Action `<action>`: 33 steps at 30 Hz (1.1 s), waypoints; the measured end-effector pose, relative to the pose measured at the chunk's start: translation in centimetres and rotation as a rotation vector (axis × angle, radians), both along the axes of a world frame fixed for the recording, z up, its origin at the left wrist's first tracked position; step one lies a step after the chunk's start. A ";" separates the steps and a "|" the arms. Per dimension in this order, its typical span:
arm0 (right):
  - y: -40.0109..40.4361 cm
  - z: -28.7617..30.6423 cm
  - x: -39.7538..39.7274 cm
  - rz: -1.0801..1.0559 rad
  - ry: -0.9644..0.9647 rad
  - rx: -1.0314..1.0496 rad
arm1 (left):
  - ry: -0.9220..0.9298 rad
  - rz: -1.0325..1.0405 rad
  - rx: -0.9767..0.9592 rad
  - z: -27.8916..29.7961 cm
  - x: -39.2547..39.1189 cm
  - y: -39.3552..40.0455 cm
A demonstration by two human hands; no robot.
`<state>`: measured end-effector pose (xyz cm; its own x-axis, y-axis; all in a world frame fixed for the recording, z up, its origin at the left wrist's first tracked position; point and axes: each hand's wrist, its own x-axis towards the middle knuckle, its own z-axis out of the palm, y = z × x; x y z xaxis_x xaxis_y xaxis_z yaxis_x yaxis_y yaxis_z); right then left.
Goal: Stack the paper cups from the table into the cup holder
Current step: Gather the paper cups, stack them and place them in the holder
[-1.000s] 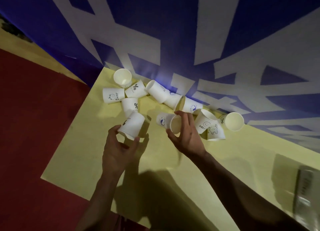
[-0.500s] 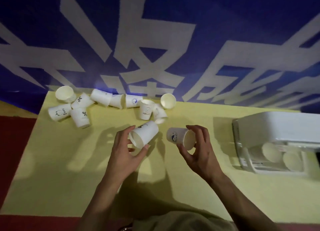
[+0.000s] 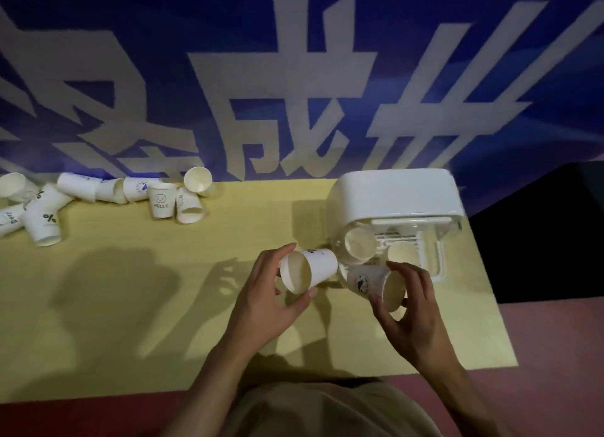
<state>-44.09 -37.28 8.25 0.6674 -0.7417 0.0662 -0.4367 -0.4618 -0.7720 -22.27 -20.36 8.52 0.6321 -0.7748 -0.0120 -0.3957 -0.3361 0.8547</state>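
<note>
Nearest the viewer, both hands have come away from the pile and now sit just in front of the cup holder (image 3: 392, 194), where half a second ago they were mid-table with the holder well off to the right. The left hand (image 3: 261, 302) curls fingers and thumb round one paper cup (image 3: 309, 269), held on its side with its mouth toward the viewer. The right hand (image 3: 415, 315) pinches the rim of a second cup (image 3: 372, 281), also tipped, its base pointing at the holder's open front. Just beyond, two cup mouths (image 3: 359, 242) already show inside the holder, so stacking is under way and these two look next. Farther off on the far left of the yellow table (image 3: 163, 289), the remaining loose cups (image 3: 160, 199) lie tumbled against the blue banner (image 3: 294, 76), still to be fetched.
</note>
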 end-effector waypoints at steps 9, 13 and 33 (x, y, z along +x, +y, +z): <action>-11.2 -0.8 -12.8 -0.006 -0.028 -0.105 | -0.056 -0.020 -0.048 0.1 -13.1 -11.4; -13.4 -1.2 -15.7 -0.042 -0.042 -0.067 | -0.088 -0.025 -0.012 -0.9 -15.2 -14.7; -15.6 -3.1 -20.3 -0.098 -0.045 0.000 | -0.308 -0.088 0.388 -6.8 -16.7 -21.1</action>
